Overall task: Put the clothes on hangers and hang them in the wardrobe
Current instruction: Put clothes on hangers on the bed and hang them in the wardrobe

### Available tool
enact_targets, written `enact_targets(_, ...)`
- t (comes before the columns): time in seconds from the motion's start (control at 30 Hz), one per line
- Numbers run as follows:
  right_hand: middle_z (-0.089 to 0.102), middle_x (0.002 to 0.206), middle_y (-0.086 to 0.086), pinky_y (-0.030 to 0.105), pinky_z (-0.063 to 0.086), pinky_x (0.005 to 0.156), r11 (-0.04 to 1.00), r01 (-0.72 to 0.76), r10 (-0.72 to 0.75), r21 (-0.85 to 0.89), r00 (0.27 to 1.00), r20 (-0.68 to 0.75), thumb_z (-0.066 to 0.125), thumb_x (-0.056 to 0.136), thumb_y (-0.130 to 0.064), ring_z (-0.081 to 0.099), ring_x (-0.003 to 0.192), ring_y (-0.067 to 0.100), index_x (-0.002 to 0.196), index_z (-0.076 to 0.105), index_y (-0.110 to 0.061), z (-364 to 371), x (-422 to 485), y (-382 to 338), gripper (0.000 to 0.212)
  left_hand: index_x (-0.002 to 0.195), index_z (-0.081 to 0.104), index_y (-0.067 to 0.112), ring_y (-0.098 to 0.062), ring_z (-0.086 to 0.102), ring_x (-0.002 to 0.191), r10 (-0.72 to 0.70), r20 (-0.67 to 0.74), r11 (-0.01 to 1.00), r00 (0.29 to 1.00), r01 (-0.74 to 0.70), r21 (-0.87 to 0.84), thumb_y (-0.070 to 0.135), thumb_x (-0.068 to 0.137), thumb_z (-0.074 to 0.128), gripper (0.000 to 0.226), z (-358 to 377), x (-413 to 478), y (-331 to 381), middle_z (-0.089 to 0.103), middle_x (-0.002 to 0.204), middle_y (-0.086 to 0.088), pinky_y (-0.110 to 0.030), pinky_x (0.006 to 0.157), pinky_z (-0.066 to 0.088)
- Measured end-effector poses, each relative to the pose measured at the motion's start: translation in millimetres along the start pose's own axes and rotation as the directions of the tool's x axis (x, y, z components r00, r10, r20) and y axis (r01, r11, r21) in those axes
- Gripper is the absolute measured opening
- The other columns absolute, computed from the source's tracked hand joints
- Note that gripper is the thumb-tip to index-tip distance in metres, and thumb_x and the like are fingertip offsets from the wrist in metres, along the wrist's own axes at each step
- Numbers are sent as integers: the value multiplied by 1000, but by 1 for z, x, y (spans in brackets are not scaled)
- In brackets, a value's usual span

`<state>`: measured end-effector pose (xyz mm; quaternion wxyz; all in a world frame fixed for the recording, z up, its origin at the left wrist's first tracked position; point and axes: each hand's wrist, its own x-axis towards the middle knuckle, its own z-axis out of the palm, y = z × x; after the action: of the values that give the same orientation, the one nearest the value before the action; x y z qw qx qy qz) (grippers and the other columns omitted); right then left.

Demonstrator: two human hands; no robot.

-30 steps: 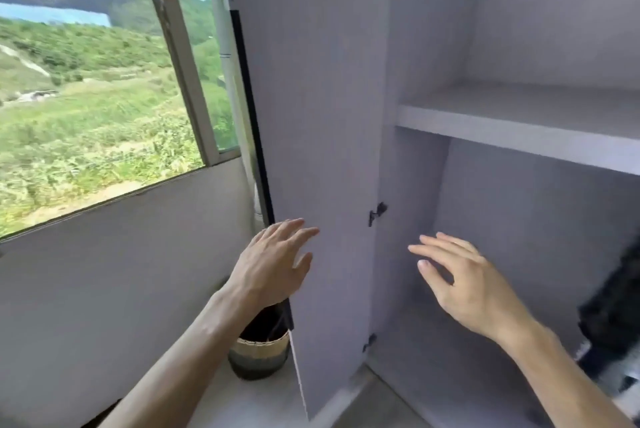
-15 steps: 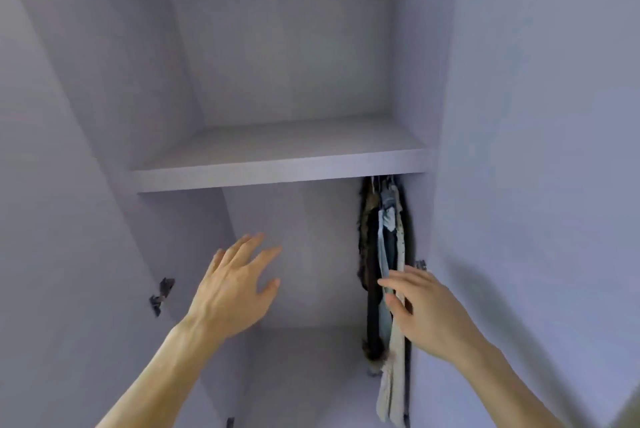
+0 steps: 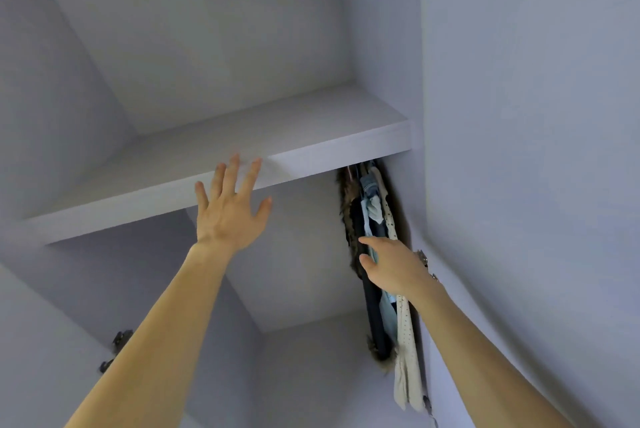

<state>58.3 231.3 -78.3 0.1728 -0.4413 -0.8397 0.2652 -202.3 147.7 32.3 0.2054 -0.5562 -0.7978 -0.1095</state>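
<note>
The right grip (image 3: pixel 391 265) is released, with forefinger and thumb stretched toward the hanging clothes (image 3: pixel 377 316). Its fingertips lie in front of the dark cloth, but whether they touch it cannot be told. The clothes hang in a tight bunch under the right end of the shelf (image 3: pixel 311 147), at the right side of the wardrobe (image 3: pixel 242 29). A dark fur-trimmed garment (image 3: pixel 353 216) is on the left, a pale blue piece (image 3: pixel 373 209) in the middle, and a cream dotted garment (image 3: pixel 405 341) on the right, reaching lowest. The left grip (image 3: pixel 230 211) is also released and holds nothing. Its fingers are spread and point upward in front of the shelf's front edge, well apart from the clothes. A metal hinge (image 3: pixel 421 257) shows just beside the right wrist, and another hinge (image 3: pixel 119 337) sits on the left panel.
</note>
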Motion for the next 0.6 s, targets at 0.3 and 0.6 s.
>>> enact_targets(0.3, 56, 128, 17, 38, 51, 87, 992, -90, 86, -83, 995, -57, 47, 100, -28, 59, 112, 33, 138, 40, -6, 35, 113, 10, 45, 157, 11, 42, -27, -3, 154, -58, -266, 991, 962, 23, -133, 62, 97, 33, 68, 59, 23, -8, 9, 164, -4, -65, 119, 4)
enact_targets(0.6, 69, 99, 18, 33, 45, 60, 967, -197, 167, -162, 969, -180, 47, 101, -22, 68, 88, 34, 131, 40, 1, 54, 166, 3, 39, 155, 23, 38, -30, 6, 153, -85, -426, 986, 901, 13, -169, 61, 95, 39, 66, 85, 38, -8, 18, 160, -9, -68, 116, 2)
